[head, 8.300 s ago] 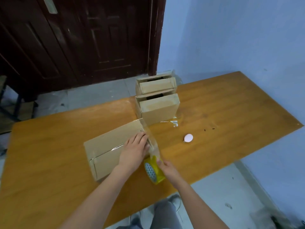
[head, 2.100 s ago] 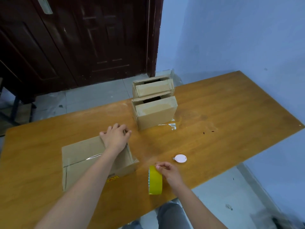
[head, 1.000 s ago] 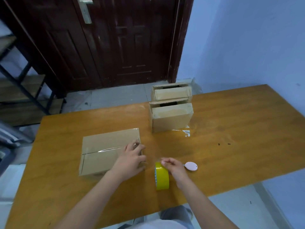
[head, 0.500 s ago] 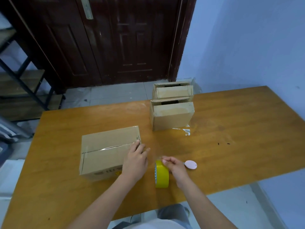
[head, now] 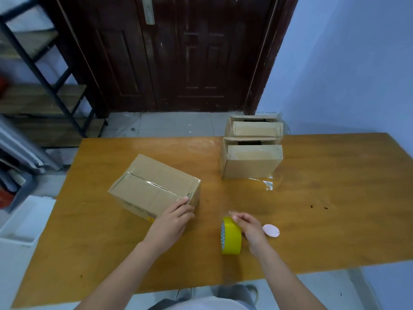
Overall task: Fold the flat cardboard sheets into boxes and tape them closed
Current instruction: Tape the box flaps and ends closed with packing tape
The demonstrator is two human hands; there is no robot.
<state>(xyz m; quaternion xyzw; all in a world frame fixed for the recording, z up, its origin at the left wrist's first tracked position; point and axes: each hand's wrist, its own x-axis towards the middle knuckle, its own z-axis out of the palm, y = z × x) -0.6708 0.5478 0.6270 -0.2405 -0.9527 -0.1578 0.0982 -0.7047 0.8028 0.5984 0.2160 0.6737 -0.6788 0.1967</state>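
Box [head: 154,186] on worktop [head: 324,198], long axis angled away leftward; left hand [head: 172,224] fingers loosely touching its near corner; right hand [head: 250,229] pinching upright tape roll [head: 231,237].

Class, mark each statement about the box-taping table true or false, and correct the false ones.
1. The yellow tape roll stands on its edge. True.
2. The left hand holds the tape roll. False: it touches the near corner of the taped box; the right hand holds the roll.
3. Two more boxes stand in line at the table's far edge. True.
4. The pink oval tag lies on top of the taped box. False: it lies on the table beside the right hand.
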